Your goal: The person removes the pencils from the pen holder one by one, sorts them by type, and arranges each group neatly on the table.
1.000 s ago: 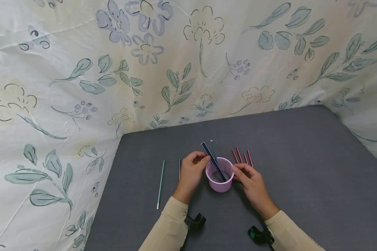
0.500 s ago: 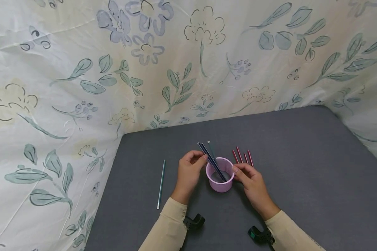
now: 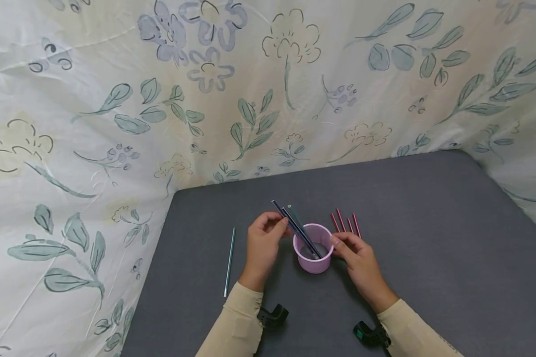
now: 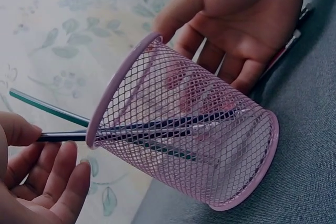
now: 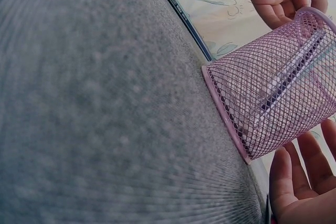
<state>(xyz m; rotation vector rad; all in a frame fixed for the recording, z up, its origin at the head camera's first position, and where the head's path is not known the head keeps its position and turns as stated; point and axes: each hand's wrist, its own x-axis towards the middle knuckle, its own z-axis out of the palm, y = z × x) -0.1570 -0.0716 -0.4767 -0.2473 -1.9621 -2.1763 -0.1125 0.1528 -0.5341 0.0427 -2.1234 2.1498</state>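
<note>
A pink mesh pen holder (image 3: 313, 266) stands upright on the table. Two dark blue pencils (image 3: 304, 236) and a teal pencil (image 3: 294, 213) lean in it, tops sticking out past the left rim. My left hand (image 3: 263, 243) pinches a dark pencil near its upper end between thumb and fingers; its other fingers are loosely bent in the left wrist view. My right hand (image 3: 359, 260) holds the holder's right side, thumb at the rim and fingers behind the mesh.
Another teal pencil (image 3: 229, 263) lies on the grey table (image 3: 429, 248) to the left. Several red pencils (image 3: 344, 222) lie behind my right hand, their lower ends hidden. In the right wrist view, a dark pencil (image 5: 181, 14) with printed lettering lies beyond the holder.
My left hand has shifted slightly left, tilting the pencils' tops that way; the two dark ones have spread apart. A pencil on the table beside this hand is no longer visible. The right hand stays put.
</note>
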